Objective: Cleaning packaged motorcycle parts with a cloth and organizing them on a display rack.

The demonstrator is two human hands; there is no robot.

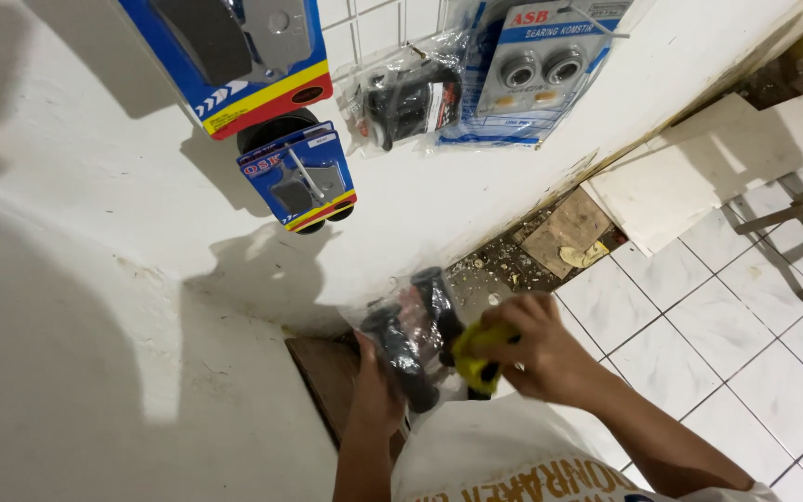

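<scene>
I see left hand [375, 383] wrapped around clear bag of black rubber grips [413, 336]; right hand [533, 346] pinching yellow cloth [478, 353] against it, near white wall [95, 279].

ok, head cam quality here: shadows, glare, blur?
Head view: hard light from behind throws a big dark shadow of the person across the white wall. The clear plastic bag of black handlebar grips in the left hand shows glare. The right hand and its yellow cloth look slightly soft. Wide-angle tilt skews the white floor tiles.
</scene>
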